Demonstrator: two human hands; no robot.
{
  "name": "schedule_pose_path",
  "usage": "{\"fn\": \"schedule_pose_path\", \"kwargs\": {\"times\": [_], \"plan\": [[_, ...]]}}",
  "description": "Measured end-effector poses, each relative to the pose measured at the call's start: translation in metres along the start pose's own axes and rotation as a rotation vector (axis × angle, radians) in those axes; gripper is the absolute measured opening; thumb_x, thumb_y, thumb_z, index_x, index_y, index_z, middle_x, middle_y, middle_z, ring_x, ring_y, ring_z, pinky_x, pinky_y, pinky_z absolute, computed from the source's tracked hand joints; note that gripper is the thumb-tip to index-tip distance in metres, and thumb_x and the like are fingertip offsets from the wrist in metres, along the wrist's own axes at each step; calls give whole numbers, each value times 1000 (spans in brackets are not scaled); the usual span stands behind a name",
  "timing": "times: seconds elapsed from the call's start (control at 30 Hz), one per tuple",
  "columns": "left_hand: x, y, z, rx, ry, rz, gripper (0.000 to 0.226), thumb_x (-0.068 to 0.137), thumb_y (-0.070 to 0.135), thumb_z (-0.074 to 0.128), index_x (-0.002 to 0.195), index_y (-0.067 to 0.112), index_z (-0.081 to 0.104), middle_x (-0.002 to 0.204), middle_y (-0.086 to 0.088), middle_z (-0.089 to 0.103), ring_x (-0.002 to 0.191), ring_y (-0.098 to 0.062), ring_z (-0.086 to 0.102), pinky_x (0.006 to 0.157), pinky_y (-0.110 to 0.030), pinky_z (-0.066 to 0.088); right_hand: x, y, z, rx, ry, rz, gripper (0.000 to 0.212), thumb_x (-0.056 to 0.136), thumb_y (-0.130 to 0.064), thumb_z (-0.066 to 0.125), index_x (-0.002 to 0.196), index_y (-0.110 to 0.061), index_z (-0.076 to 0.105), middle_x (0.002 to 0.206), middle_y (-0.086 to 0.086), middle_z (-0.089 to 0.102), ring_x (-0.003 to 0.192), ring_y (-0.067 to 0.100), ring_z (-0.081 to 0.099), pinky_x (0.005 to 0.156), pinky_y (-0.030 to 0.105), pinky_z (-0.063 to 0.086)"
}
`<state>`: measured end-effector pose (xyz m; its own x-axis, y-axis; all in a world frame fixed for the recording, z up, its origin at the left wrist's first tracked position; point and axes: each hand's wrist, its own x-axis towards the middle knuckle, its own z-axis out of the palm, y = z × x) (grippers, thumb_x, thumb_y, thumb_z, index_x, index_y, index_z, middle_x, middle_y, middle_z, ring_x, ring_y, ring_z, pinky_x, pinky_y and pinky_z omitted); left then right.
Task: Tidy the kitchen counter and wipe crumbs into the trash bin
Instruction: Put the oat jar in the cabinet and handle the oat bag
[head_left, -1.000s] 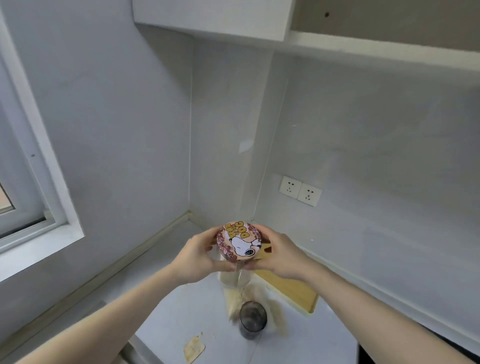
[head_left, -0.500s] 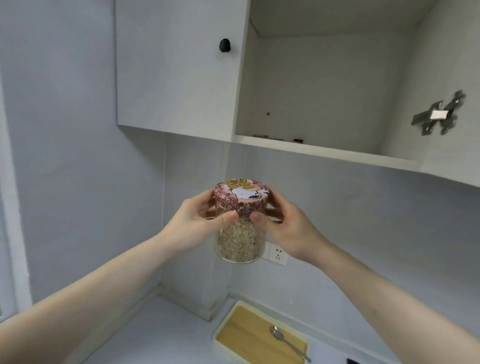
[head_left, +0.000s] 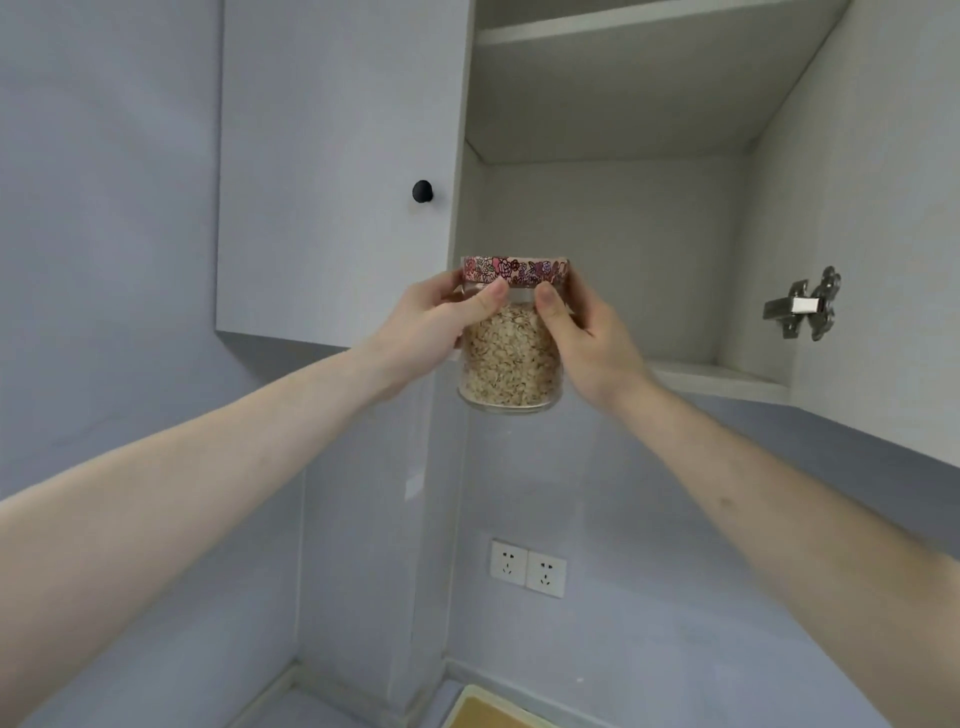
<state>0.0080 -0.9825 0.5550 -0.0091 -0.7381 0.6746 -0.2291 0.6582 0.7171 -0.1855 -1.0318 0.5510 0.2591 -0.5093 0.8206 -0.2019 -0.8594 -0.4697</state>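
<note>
A clear glass jar of oats (head_left: 511, 358) with a pink flowered lid (head_left: 514, 271) is held up in front of the open wall cabinet. My left hand (head_left: 431, 322) grips its left side, thumb on the front just under the lid. My right hand (head_left: 587, 338) grips the right side the same way. The jar's base sits a little below the level of the cabinet's bottom shelf (head_left: 717, 376), and the jar stays upright.
The open cabinet holds an upper shelf (head_left: 613, 23) and a metal hinge (head_left: 805, 310) on its right wall. A closed door with a black knob (head_left: 422, 191) is to the left. Two wall sockets (head_left: 527, 568) sit below. A wooden tray corner (head_left: 488, 709) shows at the bottom edge.
Both hands have lifted the jar from just above the counter up to the cabinet opening. The view has tilted up, and the counter has dropped almost out of sight.
</note>
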Motion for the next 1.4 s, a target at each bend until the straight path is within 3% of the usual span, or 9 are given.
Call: {"fn": "schedule_pose_path", "kwargs": {"times": [0.13, 0.3, 0.47, 0.73, 0.9, 0.97, 1.17, 1.27, 1.4], "plan": [[31, 7, 6, -48, 2, 2, 40, 93, 44, 70, 124, 19, 67, 106, 6, 78, 94, -7, 75, 69, -19, 57, 23, 1, -3, -48, 80, 21, 49, 92, -72, 44, 127, -39, 57, 114, -18, 71, 109, 1, 65, 100, 36, 51], [66, 9, 13, -61, -24, -16, 43, 95, 45, 67, 131, 21, 63, 114, 6, 75, 98, -8, 72, 74, -22, 56, 51, 7, -11, -93, 110, 46, 41, 99, -62, 42, 129, -38, 55, 116, -15, 69, 111, 8, 64, 104, 43, 48], [95, 7, 22, -51, -71, -44, 51, 95, 49, 66, 136, 21, 59, 120, 4, 73, 105, -9, 72, 81, -24, 57, 67, 20, -18, -155, 153, 94, 46, 102, -62, 35, 135, -35, 52, 121, -13, 66, 118, 15, 60, 99, 33, 43], [128, -12, 43, 2, -144, -124, 56, 94, 51, 65, 138, 18, 58, 122, -1, 72, 109, -16, 70, 95, -38, 58, 78, 54, -33, -222, 146, 193, 52, 104, -60, 30, 139, -27, 50, 131, 0, 65, 123, 23, 59, 108, 44, 44], [137, -25, 58, -21, -133, -126, 55, 95, 53, 63, 138, 19, 57, 123, -1, 71, 108, -15, 69, 91, -33, 58, 82, 66, -40, -242, 147, 192, 51, 104, -60, 29, 139, -28, 48, 131, -1, 64, 122, 22, 59, 108, 44, 44], [138, -31, 64, -4, -108, -103, 55, 96, 53, 61, 138, 19, 57, 124, -1, 70, 107, -14, 69, 90, -30, 57, 84, 71, -41, -253, 132, 201, 52, 103, -63, 28, 141, -31, 44, 132, -2, 63, 122, 22, 59, 107, 44, 45], [144, -46, 71, 149, -43, -78, 65, 94, 64, 55, 142, 20, 54, 126, -3, 69, 117, -23, 65, 105, -44, 53, 88, 94, -44, -154, -28, 279, 61, 101, -66, 27, 148, -29, 35, 142, 1, 56, 132, 21, 53, 115, 46, 39], [145, -61, 70, 170, -48, -111, 70, 94, 66, 53, 143, 16, 54, 126, -4, 69, 118, -23, 65, 102, -39, 54, 90, 102, -41, -167, -88, 360, 69, 98, -70, 29, 149, -24, 33, 147, 3, 52, 136, 23, 50, 117, 48, 37], [147, -81, 67, 252, -44, -99, 57, 98, 64, 47, 126, 17, 66, 113, 1, 72, 106, -18, 68, 96, -32, 54, 91, 106, -37, -200, -114, 425, 72, 97, -69, 38, 151, -24, 29, 145, 1, 53, 133, 22, 51, 115, 40, 39]]}}
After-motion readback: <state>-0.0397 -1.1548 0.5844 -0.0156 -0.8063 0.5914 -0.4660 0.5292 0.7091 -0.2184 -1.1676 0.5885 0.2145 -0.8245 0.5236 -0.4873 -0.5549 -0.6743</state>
